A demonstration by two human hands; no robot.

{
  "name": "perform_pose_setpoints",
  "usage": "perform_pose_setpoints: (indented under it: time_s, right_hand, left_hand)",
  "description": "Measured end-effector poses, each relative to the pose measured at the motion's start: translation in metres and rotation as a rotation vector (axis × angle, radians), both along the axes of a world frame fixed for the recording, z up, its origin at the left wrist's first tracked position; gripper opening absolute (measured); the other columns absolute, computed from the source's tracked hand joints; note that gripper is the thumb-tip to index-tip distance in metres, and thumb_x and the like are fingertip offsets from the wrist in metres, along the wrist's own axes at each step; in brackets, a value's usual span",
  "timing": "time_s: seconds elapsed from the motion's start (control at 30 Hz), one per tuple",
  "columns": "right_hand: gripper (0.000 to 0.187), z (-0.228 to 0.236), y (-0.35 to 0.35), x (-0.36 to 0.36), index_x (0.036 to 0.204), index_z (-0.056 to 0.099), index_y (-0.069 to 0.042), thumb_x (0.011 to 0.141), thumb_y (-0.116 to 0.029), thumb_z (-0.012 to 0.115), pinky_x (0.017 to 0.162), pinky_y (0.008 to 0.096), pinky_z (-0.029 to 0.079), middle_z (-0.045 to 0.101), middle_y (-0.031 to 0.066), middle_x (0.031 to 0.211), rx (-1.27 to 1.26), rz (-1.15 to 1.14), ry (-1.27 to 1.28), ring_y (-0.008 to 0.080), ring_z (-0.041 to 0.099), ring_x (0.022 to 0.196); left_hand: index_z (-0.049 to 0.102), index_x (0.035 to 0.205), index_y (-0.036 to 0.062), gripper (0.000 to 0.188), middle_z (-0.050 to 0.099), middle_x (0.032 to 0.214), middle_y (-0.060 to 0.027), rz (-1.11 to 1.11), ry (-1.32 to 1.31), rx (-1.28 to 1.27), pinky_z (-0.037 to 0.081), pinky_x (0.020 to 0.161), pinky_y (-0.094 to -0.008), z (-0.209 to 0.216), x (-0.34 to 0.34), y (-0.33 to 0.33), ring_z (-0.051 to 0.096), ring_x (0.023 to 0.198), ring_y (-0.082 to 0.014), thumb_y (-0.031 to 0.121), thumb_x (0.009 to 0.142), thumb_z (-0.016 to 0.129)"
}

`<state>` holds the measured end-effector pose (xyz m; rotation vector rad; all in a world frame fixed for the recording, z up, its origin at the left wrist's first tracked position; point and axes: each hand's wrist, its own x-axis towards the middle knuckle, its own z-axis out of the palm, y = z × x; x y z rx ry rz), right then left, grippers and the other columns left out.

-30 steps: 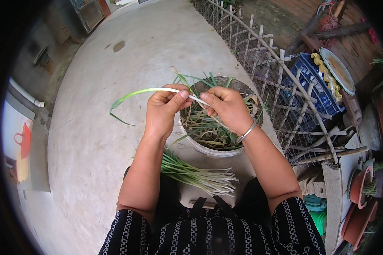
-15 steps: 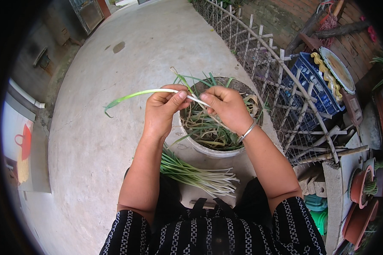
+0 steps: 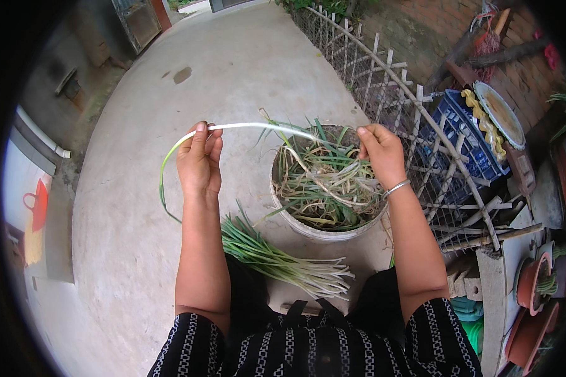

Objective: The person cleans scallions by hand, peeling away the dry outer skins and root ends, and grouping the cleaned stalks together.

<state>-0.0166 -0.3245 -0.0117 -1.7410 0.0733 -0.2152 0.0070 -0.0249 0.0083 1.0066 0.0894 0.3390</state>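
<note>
My left hand (image 3: 199, 164) pinches a long scallion (image 3: 251, 125) between thumb and fingers. Its green leaf bends down at the left, and its white stem arches right, over the bucket. My right hand (image 3: 383, 156) is at the bucket's right rim, apart from the stem's white end, fingers closed in a pinch; what they hold, if anything, is too small to make out. Below both hands stands a round pale bucket (image 3: 324, 235) with scallion trimmings (image 3: 333, 182), dry skins and green leaves in it. A bunch of scallions (image 3: 277, 257) lies between the bucket and my knees, white ends to the right.
A lattice fence of sticks and wire (image 3: 415, 125) runs close along the right. Behind it are a blue plastic crate (image 3: 453, 135) and a round tray (image 3: 500, 113). Potted cacti (image 3: 538, 283) stand at the lower right. Concrete ground (image 3: 126, 188) stretches left and ahead.
My hands were close together on the scallion over the bucket; now they are wide apart. The left has moved left with the scallion, the right has moved right, off the stem.
</note>
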Motion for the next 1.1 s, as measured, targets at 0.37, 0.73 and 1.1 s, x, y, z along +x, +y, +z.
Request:
perform_pose_setpoints:
  time_s: [0.37,0.73,1.1]
  right_hand:
    - [0.027,-0.007,0.043,-0.018,0.097,0.058,-0.003,0.085,-0.026,0.051,0.074,0.0363,0.044,0.057,0.0154,0.095,-0.473,0.208,-0.412,0.0319,0.055,0.086]
    - [0.018,0.006,0.052,-0.032,0.075,0.052,-0.001,0.086,-0.015,0.049,0.054,0.0372,0.039,0.05,0.0153,0.065,-0.672,0.121,-0.35,0.0298,0.05,0.059]
    - [0.02,0.051,0.085,-0.085,0.071,0.048,0.001,0.084,-0.015,0.046,0.051,0.0278,0.037,0.047,0.0093,0.066,-0.164,0.33,-0.609,0.0173,0.047,0.059]
  left_hand:
    - [0.057,0.093,-0.0002,0.018,0.061,0.084,-0.0071,-0.03,-0.022,0.021,0.052,0.061,-0.0193,-0.001,-0.004,-0.024,0.062,0.075,-0.014,0.014,0.083,0.06]
    - [0.051,0.105,0.0015,0.032,0.061,0.087,-0.0096,0.046,0.059,-0.075,0.043,0.051,-0.022,-0.006,0.009,0.002,0.052,0.058,-0.009,0.029,0.092,0.042]
    - [0.052,0.1,0.0021,0.032,0.046,0.062,0.0018,-0.036,0.245,-0.457,0.03,0.039,-0.0182,-0.021,0.016,0.031,0.033,0.044,-0.0058,0.029,0.095,0.035]
